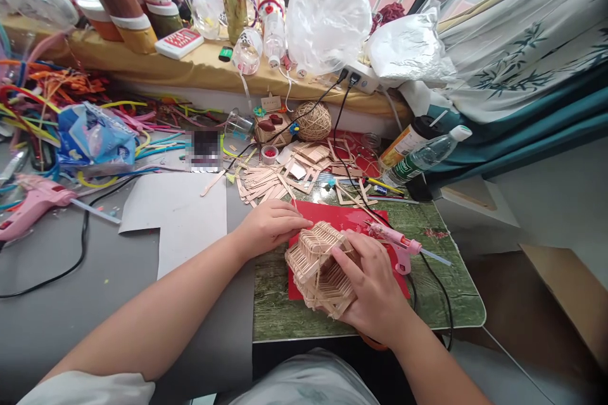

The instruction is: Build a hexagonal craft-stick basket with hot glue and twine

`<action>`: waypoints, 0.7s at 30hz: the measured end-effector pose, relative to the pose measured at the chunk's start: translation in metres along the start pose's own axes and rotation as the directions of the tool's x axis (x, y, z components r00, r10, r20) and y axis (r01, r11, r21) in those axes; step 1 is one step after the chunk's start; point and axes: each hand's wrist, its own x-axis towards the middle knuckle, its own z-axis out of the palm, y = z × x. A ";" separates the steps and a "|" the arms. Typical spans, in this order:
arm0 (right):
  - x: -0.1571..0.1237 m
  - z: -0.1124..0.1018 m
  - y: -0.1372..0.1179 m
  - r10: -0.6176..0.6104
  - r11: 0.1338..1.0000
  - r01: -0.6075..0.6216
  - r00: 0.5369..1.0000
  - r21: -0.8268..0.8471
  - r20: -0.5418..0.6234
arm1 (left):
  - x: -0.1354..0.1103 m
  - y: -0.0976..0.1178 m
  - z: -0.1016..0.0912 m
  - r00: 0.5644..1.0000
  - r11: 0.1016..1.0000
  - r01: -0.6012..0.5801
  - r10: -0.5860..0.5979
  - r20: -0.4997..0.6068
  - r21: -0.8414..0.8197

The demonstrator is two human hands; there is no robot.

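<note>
Where the right hand wraps the popsicle-stick house on the red mat, its right side is hidden; the left hand lies flat, fingers together, at the mat's left edge (the label on the bottle beyond the mat is unreadable).

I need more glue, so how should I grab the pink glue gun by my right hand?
Take the glue gun by its handle, which juts toward you, coming from the near side. The nozzle points left, near the house in your right hand; the glue stick pokes out right.
</note>
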 end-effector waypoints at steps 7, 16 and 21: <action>0.001 -0.001 -0.008 -0.041 0.999 0.042 0.997 0.014 -0.067 | 0.001 -0.002 0.003 0.999 0.999 -0.034 0.035 -0.023 0.023; 0.003 0.005 -0.011 0.053 0.999 -0.054 0.987 -0.005 -0.150 | 0.001 -0.003 0.004 1.000 0.999 0.016 -0.016 0.021 -0.045; 0.015 0.011 -0.012 0.299 0.954 -0.288 0.939 0.086 -0.171 | -0.001 -0.005 0.010 0.987 0.994 0.108 -0.106 0.118 -0.016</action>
